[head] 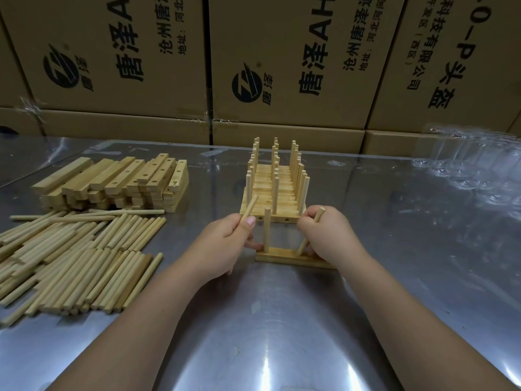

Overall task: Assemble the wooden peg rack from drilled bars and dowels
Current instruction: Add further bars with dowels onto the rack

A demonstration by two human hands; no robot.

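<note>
Steel bench point(282, 320), cartons stacked behind. Drilled bar point(282, 256) lies flat at centre frame, long axis left to right, directly beneath both hands. One upright dowel point(267, 227) stands near its left end. The right hand point(329, 235), nearer the next hole, grips a tilted dowel point(318, 215) with its foot at the bar, though seating is not confirmed. The left hand point(225, 244) pinches a spare dowel point(250, 207) above the left end. Finished racks point(275, 187) stand just behind. Loose bars point(112, 179) and dowels point(76, 258) lie at frame left.
</note>
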